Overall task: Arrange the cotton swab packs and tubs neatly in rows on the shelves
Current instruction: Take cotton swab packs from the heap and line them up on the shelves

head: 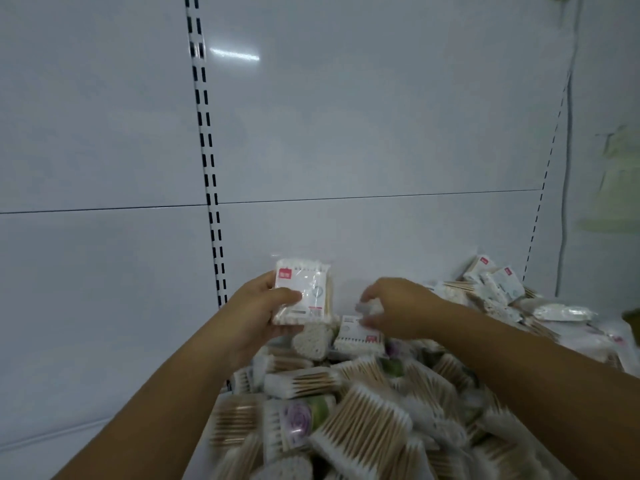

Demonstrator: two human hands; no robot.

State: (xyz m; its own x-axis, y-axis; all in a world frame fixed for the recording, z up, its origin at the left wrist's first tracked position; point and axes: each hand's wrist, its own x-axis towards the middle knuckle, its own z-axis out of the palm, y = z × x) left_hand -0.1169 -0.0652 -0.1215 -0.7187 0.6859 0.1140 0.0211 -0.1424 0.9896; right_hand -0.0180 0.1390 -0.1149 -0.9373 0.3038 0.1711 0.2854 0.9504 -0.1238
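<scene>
My left hand (pixel 266 306) grips a clear cotton swab pack (pixel 304 292) with a white label and red tag, held upright against the shelf's back panel. To its right, my right hand (pixel 394 306) reaches down with curled fingers onto a small swab pack (pixel 370 308), just above another labelled pack (pixel 358 337) lying flat. The view is blurred, so I cannot tell if the right hand has a firm grip. A loose heap of wooden-stick swab packs (pixel 363 431) covers the shelf below both arms.
The white back panel (pixel 346 133) has a slotted upright (pixel 207 168) on the left and another (pixel 540 209) on the right. More labelled packs (pixel 498 285) are piled at the back right. A bare white shelf surface (pixel 86 393) lies to the left.
</scene>
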